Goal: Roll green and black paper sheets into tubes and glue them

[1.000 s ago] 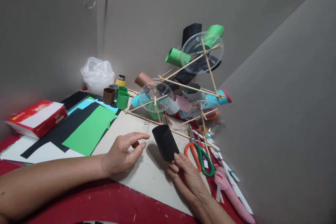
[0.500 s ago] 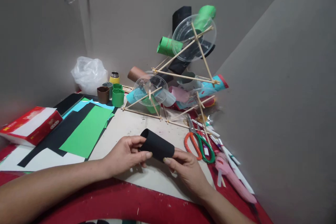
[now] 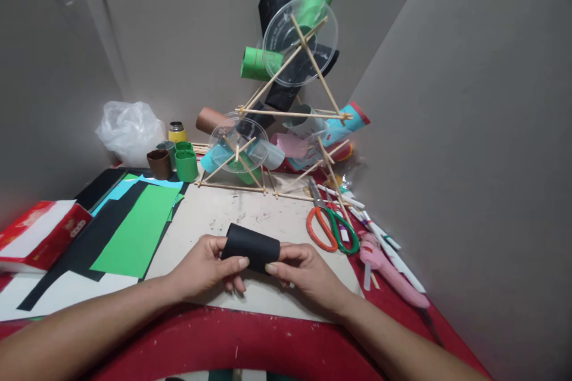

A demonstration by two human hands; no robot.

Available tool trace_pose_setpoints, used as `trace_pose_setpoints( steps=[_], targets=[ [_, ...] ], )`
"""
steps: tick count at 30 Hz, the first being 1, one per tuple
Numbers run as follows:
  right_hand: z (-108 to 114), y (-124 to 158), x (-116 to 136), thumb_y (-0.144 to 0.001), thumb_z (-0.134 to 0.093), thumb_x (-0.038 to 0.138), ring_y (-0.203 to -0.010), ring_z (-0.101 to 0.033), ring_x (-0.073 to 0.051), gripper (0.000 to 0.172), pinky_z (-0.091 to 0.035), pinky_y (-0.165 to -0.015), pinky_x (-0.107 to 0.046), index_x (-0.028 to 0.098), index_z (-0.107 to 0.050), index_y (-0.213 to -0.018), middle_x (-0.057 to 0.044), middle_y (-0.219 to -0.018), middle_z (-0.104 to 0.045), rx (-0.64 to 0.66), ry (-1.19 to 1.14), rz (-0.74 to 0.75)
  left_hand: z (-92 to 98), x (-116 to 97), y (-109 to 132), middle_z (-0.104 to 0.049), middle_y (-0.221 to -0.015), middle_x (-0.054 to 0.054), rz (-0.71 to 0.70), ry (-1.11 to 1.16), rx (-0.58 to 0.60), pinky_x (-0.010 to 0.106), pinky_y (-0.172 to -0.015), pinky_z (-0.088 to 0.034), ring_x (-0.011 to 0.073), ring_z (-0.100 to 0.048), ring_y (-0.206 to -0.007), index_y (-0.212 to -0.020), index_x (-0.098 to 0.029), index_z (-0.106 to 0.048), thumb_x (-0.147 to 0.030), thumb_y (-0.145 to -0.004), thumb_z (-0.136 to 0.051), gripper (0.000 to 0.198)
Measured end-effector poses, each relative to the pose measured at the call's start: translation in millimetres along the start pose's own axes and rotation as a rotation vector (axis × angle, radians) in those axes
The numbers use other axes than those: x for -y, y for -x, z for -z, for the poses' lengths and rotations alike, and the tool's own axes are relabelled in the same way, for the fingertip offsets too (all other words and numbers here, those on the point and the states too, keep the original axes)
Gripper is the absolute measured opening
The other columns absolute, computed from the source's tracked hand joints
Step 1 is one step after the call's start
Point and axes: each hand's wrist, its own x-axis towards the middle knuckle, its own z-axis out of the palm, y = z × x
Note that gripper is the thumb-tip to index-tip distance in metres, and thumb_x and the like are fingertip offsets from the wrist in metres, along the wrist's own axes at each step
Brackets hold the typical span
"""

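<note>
A black paper tube (image 3: 251, 246) lies crosswise between both my hands, just above the beige board (image 3: 250, 214). My left hand (image 3: 203, 268) pinches its left end with thumb and fingers. My right hand (image 3: 304, 274) grips its right end the same way. Behind them stands a frame of wooden sticks (image 3: 286, 113) carrying clear plastic lids and coloured paper tubes.
Green and black paper sheets (image 3: 134, 229) lie at the left, with a red tissue box (image 3: 40, 232) beyond. Small paper cups (image 3: 185, 164) and a plastic bag (image 3: 129, 131) sit at the back. Scissors (image 3: 330, 226) and a pink tool (image 3: 386, 271) lie at the right.
The tube went from upright in my right hand to lying crosswise, and my left hand has closed on its other end. The view has tilted up and right.
</note>
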Motion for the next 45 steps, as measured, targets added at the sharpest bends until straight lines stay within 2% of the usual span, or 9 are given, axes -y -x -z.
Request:
trace_pose_setpoints(
  steps=[10,13,17,24,29,35,40,45],
  targets=[
    [0.4,-1.5,-2.3,-0.072,-0.076,0.038,-0.045,-0.039,-0.005,0.027,-0.027,-0.043,-0.021,0.013,-0.070,-0.067,0.003,-0.063,-0.054,-0.007,-0.019,-0.018,-1.2,8.8,-3.3,-0.071,-0.058,0.008,0.015,0.047,-0.052,0.015,-0.044,-0.046,0.0120,-0.065,-0.047,-0.087,-0.007,-0.065,-0.042,-0.077,-0.072,0.038],
    [1.1,-1.3,-2.5,-0.072,-0.076,0.037,-0.046,-0.039,-0.005,0.027,-0.026,-0.044,-0.021,0.013,-0.069,-0.065,0.003,-0.060,-0.052,-0.007,-0.021,-0.017,-1.3,9.1,-4.8,-0.072,-0.059,0.007,0.025,0.044,-0.042,0.015,-0.044,-0.046,0.0121,-0.066,-0.048,-0.091,-0.007,-0.065,-0.041,-0.077,-0.072,0.038],
    [1.7,0.2,-3.2,-0.074,-0.075,0.035,-0.047,-0.041,-0.006,0.024,-0.029,-0.045,-0.022,0.013,-0.069,-0.068,0.002,-0.065,-0.054,-0.006,0.004,-0.007,-2.9,8.4,-3.5,-0.072,-0.058,0.009,0.033,0.028,-0.032,0.015,-0.046,-0.047,0.0116,-0.065,-0.047,-0.084,-0.007,-0.066,-0.043,-0.077,-0.072,0.037],
    [1.7,2.1,-4.4,-0.074,-0.076,0.036,-0.048,-0.040,-0.007,0.026,-0.029,-0.047,-0.023,0.013,-0.068,-0.066,0.003,-0.060,-0.051,0.004,-0.027,-0.063,-4.7,7.2,-0.2,-0.071,-0.056,0.009,0.018,0.033,-0.052,0.016,-0.047,-0.047,0.0116,-0.064,-0.046,-0.082,-0.007,-0.066,-0.043,-0.077,-0.072,0.037],
    [0.5,1.7,-2.3,-0.071,-0.077,0.040,-0.046,-0.039,-0.007,0.030,-0.028,-0.046,-0.023,0.013,-0.066,-0.063,0.004,-0.055,-0.050,0.001,-0.055,-0.117,-4.3,6.0,-1.2,-0.071,-0.057,0.009,0.017,0.073,-0.030,0.016,-0.048,-0.048,0.0124,-0.065,-0.048,-0.087,-0.007,-0.065,-0.042,-0.076,-0.073,0.037],
    [4.3,1.1,-6.7,-0.075,-0.075,0.039,-0.049,-0.037,-0.007,0.029,-0.027,-0.047,-0.022,0.013,-0.067,-0.064,0.003,-0.056,-0.049,-0.001,-0.015,-0.084,-3.1,7.1,-1.9,-0.071,-0.058,0.009,0.011,0.132,-0.005,0.017,-0.049,-0.049,0.0139,-0.067,-0.050,-0.098,-0.007,-0.066,-0.041,-0.074,-0.075,0.043],
    [6.6,1.0,-10.6,-0.075,-0.074,0.039,-0.048,-0.037,-0.007,0.028,-0.026,-0.047,-0.022,0.013,-0.068,-0.068,0.004,-0.052,-0.048,-0.059,0.023,-0.093,-2.5,3.9,-1.9,-0.071,-0.059,0.009,0.006,0.137,-0.054,0.018,-0.048,-0.049,0.0148,-0.067,-0.051,-0.101,-0.007,-0.065,-0.043,-0.074,-0.075,0.046],
    [4.2,1.4,-6.6,-0.076,-0.073,0.039,-0.050,-0.039,-0.008,0.027,-0.029,-0.047,-0.022,0.014,-0.068,-0.068,0.002,-0.060,-0.052,-0.107,0.084,-0.048,-2.1,2.3,-0.7,-0.068,-0.061,0.006,-0.046,0.134,-0.102,0.016,-0.048,-0.047,0.0128,-0.066,-0.051,-0.099,-0.007,-0.064,-0.039,-0.072,-0.077,0.044]
  ],
)
